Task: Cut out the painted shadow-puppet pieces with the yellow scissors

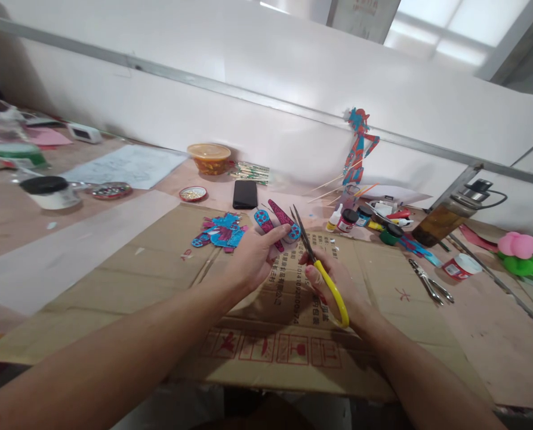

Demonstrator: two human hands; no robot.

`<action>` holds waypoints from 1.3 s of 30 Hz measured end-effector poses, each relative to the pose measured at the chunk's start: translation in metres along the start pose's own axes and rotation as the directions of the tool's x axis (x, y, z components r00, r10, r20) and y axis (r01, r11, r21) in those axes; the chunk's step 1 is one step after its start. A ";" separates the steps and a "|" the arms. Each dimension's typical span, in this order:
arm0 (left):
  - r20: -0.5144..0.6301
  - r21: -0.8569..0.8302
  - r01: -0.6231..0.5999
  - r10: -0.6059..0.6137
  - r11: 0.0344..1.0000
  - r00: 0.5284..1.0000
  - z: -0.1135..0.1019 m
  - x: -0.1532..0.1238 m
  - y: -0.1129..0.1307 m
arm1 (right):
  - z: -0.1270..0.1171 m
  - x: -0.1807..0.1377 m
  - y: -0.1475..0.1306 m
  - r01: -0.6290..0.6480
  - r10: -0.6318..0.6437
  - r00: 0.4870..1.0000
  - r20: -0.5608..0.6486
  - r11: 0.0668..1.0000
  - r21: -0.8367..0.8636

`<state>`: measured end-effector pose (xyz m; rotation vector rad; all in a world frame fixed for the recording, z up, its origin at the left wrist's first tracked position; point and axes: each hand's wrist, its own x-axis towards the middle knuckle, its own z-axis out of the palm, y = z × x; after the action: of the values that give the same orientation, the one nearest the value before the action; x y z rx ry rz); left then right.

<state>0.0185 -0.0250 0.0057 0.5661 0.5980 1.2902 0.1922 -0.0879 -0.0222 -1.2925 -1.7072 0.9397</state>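
Observation:
Over the cardboard sheet (154, 263), my left hand (257, 257) pinches a painted cutout (280, 214) in purple and blue, with pale uncut material along parts of its edge. My right hand (333, 286) is closed around yellow-handled scissors (335, 292). Their blades point up and away, slightly parted, right beside the cutout's right end; whether they touch it I cannot tell. To the left of my left hand, a pile of blue and purple cut pieces (221, 232) lies on the cardboard.
Behind the hands are a phone (245, 194), a lidded tub (209, 158) and a small dish (193, 193). Paint jars (347, 220), pliers (430, 283), a white cup (462, 266) and a tilted bottle (449, 212) stand or lie rightward. A painted figure (358, 146) leans against the wall.

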 end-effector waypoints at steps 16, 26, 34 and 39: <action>0.058 0.099 -0.002 -0.004 0.995 0.998 -0.006 0.007 0.005 | -0.006 0.002 0.005 -0.008 0.009 0.998 0.065 1.000 -0.014; 0.095 0.167 -0.011 -0.004 0.986 0.996 -0.006 0.005 0.009 | -0.009 0.002 0.004 -0.026 0.029 0.997 0.077 0.999 -0.040; 0.094 0.272 -0.103 0.080 0.957 0.992 -0.016 0.015 0.006 | -0.011 0.003 0.000 -0.009 0.018 0.997 0.074 0.993 -0.121; 0.107 0.245 -0.091 0.066 0.965 0.992 -0.016 0.014 0.007 | -0.010 0.002 0.002 -0.016 0.022 0.997 0.080 0.997 -0.082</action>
<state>0.0052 -0.0086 -0.0023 0.8641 0.6668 1.2613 0.2017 -0.0845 -0.0191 -1.3417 -1.8144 0.9536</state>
